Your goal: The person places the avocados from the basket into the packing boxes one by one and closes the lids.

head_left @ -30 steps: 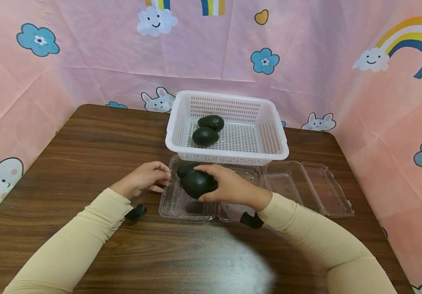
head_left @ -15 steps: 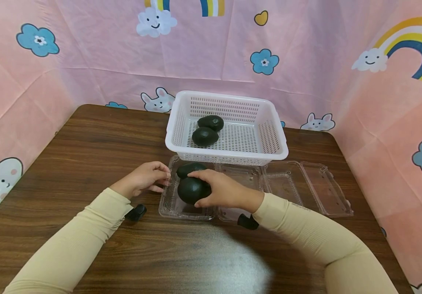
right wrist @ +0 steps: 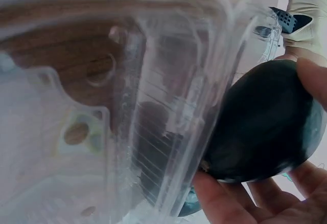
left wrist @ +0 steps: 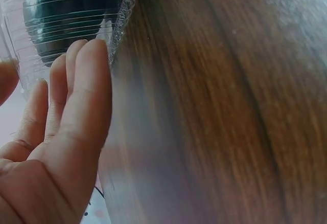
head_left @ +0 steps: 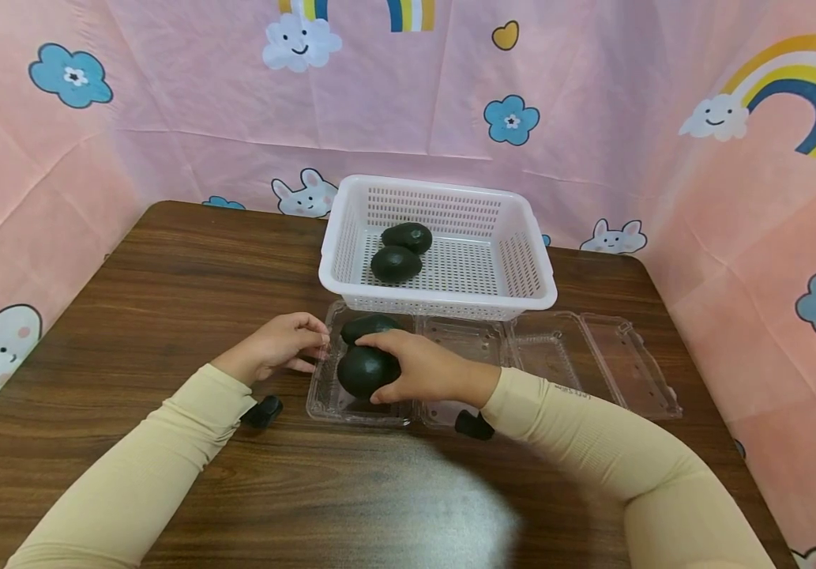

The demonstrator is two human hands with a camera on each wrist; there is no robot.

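Observation:
In the head view, my right hand (head_left: 425, 367) holds a dark green avocado (head_left: 366, 371) over the left half of a clear plastic clamshell box (head_left: 322, 403). Its thumb and fingers wrap the fruit from the right, also seen in the right wrist view. Another avocado (head_left: 370, 325) lies in the same half, just behind the held one. My left hand (head_left: 283, 345) is at the box's left side with fingers extended. In the left wrist view, its fingertips (left wrist: 94, 50) rest by the ribbed clear wall, and a dark avocado (left wrist: 66, 17) shows through the plastic.
Behind the box stands a white perforated basket (head_left: 443, 303) with two avocados (head_left: 396, 263) at its left end. A second clear clamshell (head_left: 628, 367) lies open on the right. All sit on a dark wooden table (head_left: 237, 474), with a patterned pink cloth (head_left: 408, 103) behind.
My right hand has moved slightly left and toward me with the avocado, showing more of the one lying behind it. The left hand has stayed put.

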